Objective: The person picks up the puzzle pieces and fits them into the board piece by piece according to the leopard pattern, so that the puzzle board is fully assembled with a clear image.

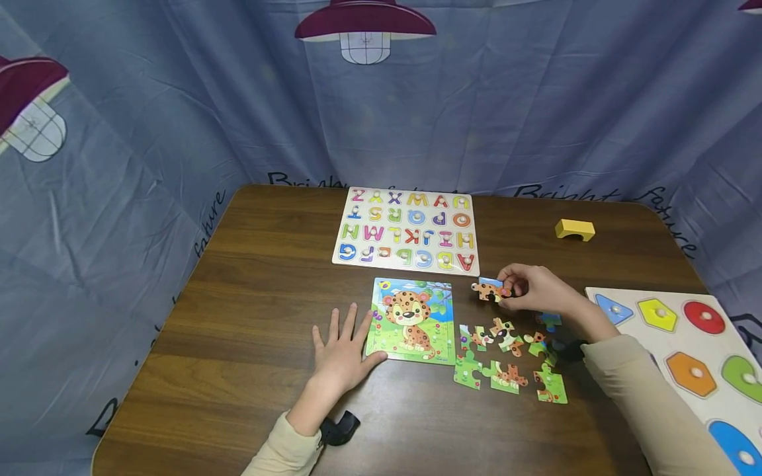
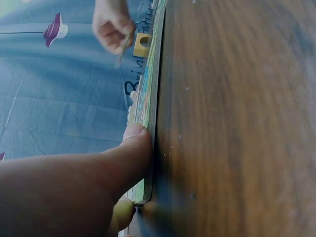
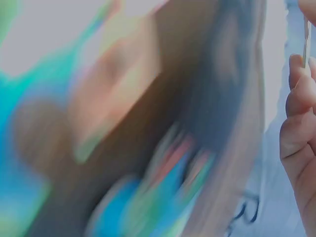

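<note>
Between thumb and fingertips, my right hand (image 1: 538,289) pinches a jigsaw piece (image 1: 489,288) with orange spotted fur and blue sky on it. The left wrist view shows this piece (image 2: 122,49) raised off the table, and the right wrist view catches it edge-on. My left hand (image 1: 339,357) lies with fingers spread beside a leopard picture board (image 1: 411,330). Its thumb (image 2: 131,148) rests against the board's edge. Several loose jigsaw pieces (image 1: 506,377) lie right of the board, some joined or overlapping; the right wrist partly hides a few.
Behind the picture board lies a white alphabet peg board (image 1: 339,258). A yellow arch block (image 1: 575,229) stands at the back right. A shape peg board (image 1: 667,344) sits at the right, partly under the right sleeve. Blue curtains (image 1: 417,119) surround the wooden table (image 1: 238,317).
</note>
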Demonstrator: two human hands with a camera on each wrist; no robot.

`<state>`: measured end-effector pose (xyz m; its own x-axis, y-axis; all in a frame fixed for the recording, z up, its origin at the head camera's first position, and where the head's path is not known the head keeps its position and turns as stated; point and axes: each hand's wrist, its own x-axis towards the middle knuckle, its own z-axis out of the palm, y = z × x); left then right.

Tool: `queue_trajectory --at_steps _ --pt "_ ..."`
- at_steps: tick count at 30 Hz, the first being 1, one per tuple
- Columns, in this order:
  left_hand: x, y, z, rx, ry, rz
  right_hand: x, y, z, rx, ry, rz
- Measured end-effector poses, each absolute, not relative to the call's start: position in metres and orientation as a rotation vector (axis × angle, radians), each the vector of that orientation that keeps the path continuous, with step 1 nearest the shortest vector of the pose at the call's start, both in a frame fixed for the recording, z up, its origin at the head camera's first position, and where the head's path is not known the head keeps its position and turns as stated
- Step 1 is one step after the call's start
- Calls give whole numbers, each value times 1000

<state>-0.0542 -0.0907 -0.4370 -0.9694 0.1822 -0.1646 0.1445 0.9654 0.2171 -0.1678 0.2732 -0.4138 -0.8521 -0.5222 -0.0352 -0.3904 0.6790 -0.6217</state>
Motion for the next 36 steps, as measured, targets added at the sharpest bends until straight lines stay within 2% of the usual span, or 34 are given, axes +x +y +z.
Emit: queue_trajectory --at_steps 8,18,36 --pt "-55 -91 -438 242 2929 308 -175 213 -410 -822 2516 -1087" --pt "-55 -91 -437 233 2920 302 -176 150 -423 -824 2525 -928" --pt "-56 -91 -438 226 2910 276 -175 130 -420 -751 2673 -693"
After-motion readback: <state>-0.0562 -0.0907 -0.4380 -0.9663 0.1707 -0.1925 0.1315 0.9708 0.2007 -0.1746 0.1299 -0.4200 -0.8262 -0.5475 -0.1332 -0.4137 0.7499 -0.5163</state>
